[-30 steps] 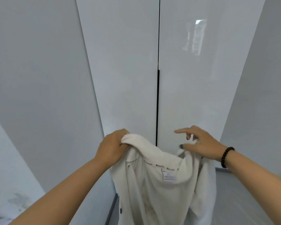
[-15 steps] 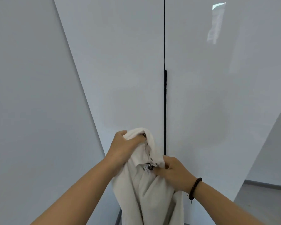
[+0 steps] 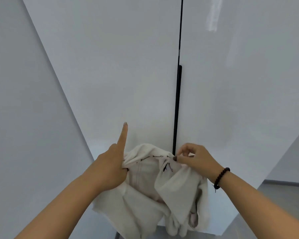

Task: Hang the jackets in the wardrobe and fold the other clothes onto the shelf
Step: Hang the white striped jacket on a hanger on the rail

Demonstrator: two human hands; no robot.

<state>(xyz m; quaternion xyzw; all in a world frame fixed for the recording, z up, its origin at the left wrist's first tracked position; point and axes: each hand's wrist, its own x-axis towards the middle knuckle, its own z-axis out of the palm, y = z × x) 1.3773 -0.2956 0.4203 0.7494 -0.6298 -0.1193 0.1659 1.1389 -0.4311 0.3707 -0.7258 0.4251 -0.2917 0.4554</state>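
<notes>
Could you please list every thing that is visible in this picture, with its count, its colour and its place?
jacket: one, cream white, held up in front of the closed doors, lower centre.
wardrobe doors: two, glossy white, closed, filling the centre.
door handle: one, black, a vertical strip along the seam between the doors.
floor: grey, lower right.
bead bracelet: one, dark, on the right wrist.
left hand: grips the collar, index finger pointing up.
right hand: pinches the collar.

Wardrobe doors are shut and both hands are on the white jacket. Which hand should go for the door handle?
Right. The right hand only pinches the white jacket at the collar, right beside the black door handle. The left hand grips the bunched collar farther from the handle, so it is better placed to hold the jacket alone.
</notes>
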